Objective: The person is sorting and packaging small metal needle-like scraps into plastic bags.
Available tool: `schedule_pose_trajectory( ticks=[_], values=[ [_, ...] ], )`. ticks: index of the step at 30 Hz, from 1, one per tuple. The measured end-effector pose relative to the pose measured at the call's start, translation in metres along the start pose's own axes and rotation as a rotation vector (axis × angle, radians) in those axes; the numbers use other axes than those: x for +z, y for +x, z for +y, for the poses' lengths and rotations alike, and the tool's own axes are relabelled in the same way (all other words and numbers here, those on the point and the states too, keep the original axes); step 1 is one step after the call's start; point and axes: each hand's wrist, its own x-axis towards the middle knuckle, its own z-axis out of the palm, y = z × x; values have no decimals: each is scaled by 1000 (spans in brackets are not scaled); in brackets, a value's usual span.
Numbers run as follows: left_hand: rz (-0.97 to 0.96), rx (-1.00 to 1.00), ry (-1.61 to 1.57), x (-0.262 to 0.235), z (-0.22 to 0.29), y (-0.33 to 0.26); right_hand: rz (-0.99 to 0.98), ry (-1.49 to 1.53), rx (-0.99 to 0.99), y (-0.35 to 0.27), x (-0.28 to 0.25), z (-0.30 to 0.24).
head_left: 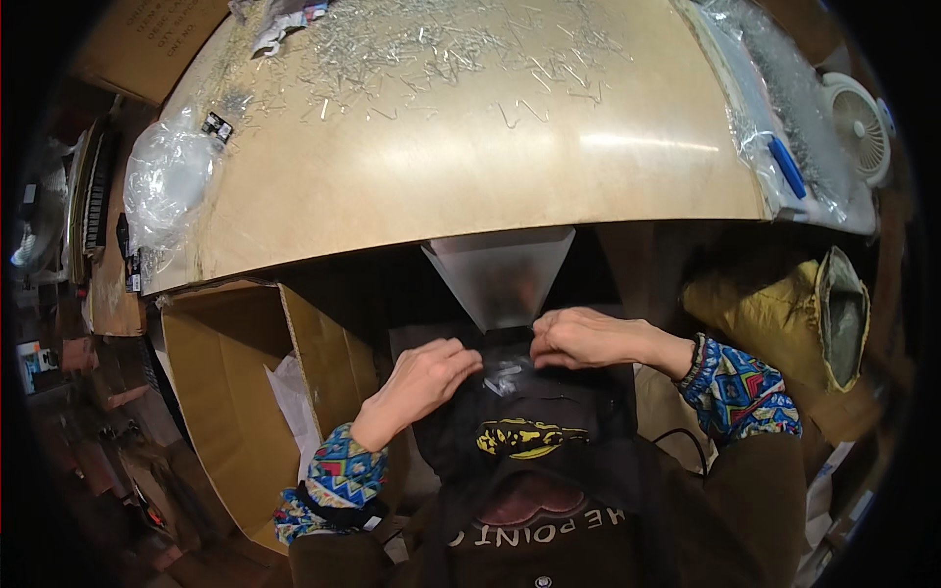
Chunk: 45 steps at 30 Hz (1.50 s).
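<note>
Clear plastic, small and shiny, apparently a little packet (505, 375), on or just over the dark apron (613, 441), hard to say which, right between the two hands. Curled left hand (421, 382) to one side, bunched fingertips just beside it; curled right hand (593, 338) on the other, turned inward, slightly higher. Pinching its edges, or holding nothing at all? Impossible to make out at this size.

Now, watch the risks. Probably very light and slick: likely to slide off the lap into the dark below the counter (470, 186) if nudged by a patterned sleeve (740, 387) or let go too soon. Easy to lose in its own glare, too. Just above, a translucent tray (505, 279) below the counter's edge, close to the right fingertips: bump it while lifting and risk knocking it askew. Farther up, loose metal hooks (421, 59), apt to snag thin plastic if brushed across. Off left, an open cardboard box (230, 363), ready to swallow anything dropped sideways.
</note>
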Motion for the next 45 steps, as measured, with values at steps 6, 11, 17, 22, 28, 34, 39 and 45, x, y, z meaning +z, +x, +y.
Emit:
schedule_pose_trajectory(
  ticks=[6, 11, 17, 22, 28, 34, 39, 45],
  values=[
    [336, -268, -240, 33, -24, 2, 338, -354, 57, -11, 13, 16],
    [441, -544, -1253, 63, -29, -8, 200, -257, 144, -17, -13, -9],
    [542, -525, -1557, 55, -31, -5, 729, -329, -1, 33, -125, -43],
    [530, -532, -1587, 51, -24, 11, 764, -1056, -84, 108, -202, 19],
    [514, -563, -1668, 56, -28, 3, 583, -792, -50, 84, -181, -1],
    [477, -432, -1820, 74, -41, 6, 942, -215, 45, 50, -195, 24],
    [314, -453, -1943, 76, -34, 8, 1090, 54, 209, 52, -201, 11],
    [317, -466, -2031, 85, -39, 4, 701, -927, -105, 126, -172, 9]
  ],
)
